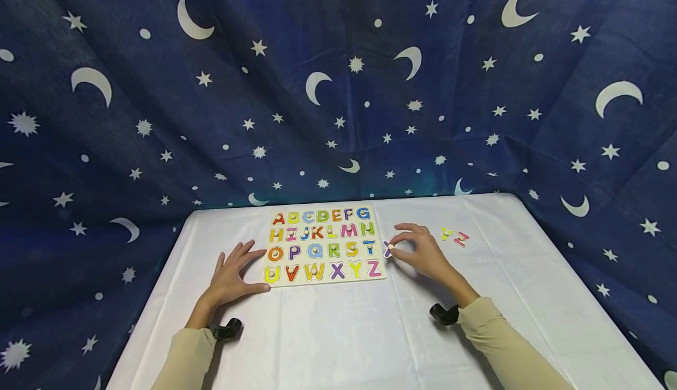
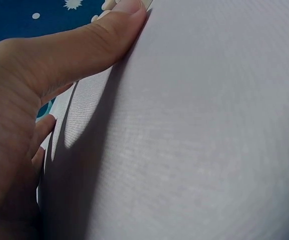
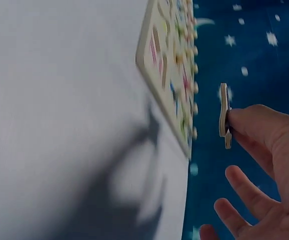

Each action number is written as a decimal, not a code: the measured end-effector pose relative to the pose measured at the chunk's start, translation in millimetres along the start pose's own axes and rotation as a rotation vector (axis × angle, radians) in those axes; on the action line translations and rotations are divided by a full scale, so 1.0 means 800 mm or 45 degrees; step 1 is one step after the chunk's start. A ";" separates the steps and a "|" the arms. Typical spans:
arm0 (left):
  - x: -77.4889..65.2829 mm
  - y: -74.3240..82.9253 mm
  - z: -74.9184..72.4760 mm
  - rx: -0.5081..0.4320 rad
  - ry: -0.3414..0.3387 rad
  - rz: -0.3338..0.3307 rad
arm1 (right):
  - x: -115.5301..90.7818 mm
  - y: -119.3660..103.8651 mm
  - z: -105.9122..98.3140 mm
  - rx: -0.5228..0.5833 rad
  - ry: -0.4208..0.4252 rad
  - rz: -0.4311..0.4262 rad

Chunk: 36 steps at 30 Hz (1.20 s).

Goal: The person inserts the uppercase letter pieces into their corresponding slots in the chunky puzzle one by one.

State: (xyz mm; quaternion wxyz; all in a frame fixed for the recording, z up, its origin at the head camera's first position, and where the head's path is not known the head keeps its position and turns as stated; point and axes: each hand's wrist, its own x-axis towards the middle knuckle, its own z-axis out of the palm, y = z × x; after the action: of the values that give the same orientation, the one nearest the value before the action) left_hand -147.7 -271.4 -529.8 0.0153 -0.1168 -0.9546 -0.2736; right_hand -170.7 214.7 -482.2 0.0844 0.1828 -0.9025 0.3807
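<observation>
A wooden alphabet puzzle board (image 1: 378,228) lies on the table, its letters in four rows, most with a small knob. The X, Y and Z spots in the bottom row show no knobs. My right hand (image 1: 425,256) pinches a purple letter X piece (image 1: 388,250) between thumb and index finger, just beyond the board's right edge. In the right wrist view the wooden piece (image 3: 224,112) is raised above the table, seen edge-on. My left hand (image 1: 233,275) is spread at the board's left side, with thumb (image 2: 97,42) at the near corner and a fingertip at the edge.
A yellow letter Y piece (image 1: 446,234) and a pink letter Z piece (image 1: 461,239) lie right of my right hand. White cloth covers the table (image 1: 338,337). A dark blue curtain (image 1: 338,84) with moons and stars hangs behind it.
</observation>
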 end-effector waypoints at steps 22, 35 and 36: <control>0.001 0.000 -0.003 0.014 -0.013 0.002 | 0.024 -0.072 0.117 -0.061 -0.123 -0.075; 0.003 -0.003 -0.001 0.006 -0.014 0.002 | 0.024 -0.086 0.137 -0.199 -0.147 -0.026; 0.002 -0.003 -0.001 0.006 -0.012 0.001 | 0.024 -0.087 0.137 -0.202 -0.144 -0.021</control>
State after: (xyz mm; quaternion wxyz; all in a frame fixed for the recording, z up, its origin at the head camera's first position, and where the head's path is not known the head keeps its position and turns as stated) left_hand -150.1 -273.4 -530.3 0.0112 -0.1185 -0.9552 -0.2709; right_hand -162.2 86.0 -507.5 0.0508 0.2042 -0.9316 0.2964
